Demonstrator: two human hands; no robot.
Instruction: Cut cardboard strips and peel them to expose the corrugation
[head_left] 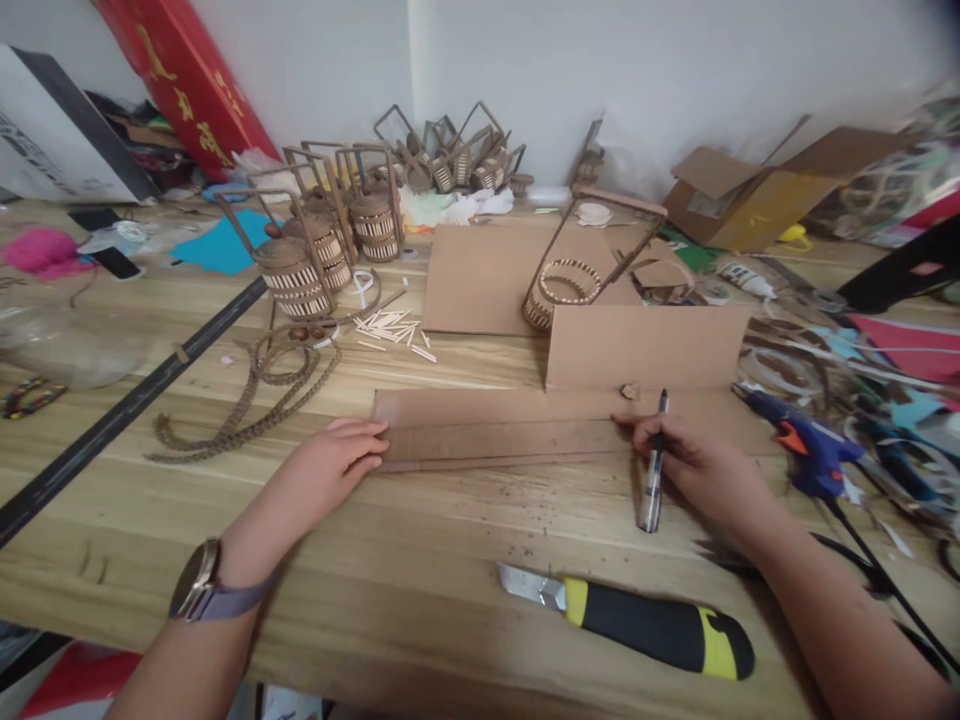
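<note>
A long cardboard strip (495, 440) lies across a wider cardboard piece (457, 402) on the table in front of me. My left hand (349, 455) holds the left end of the strip, fingertips on its edge. Between the fingers of my right hand (686, 455) is a pen (654, 485), slanting with its clear end down toward the table. The fingertips of that hand touch the strip near its right end. Closer to me rests a yellow-and-black utility knife (637, 620), blade out and pointing left.
A blue hot glue gun (810, 440) and its cord lie at the right among scraps. Lidded miniature baskets (292, 275) stand at back left, near braided cord (277, 380) and small sticks (390, 328). Behind the cardboard is an open handled basket (566, 285); an open box (765, 190) sits behind.
</note>
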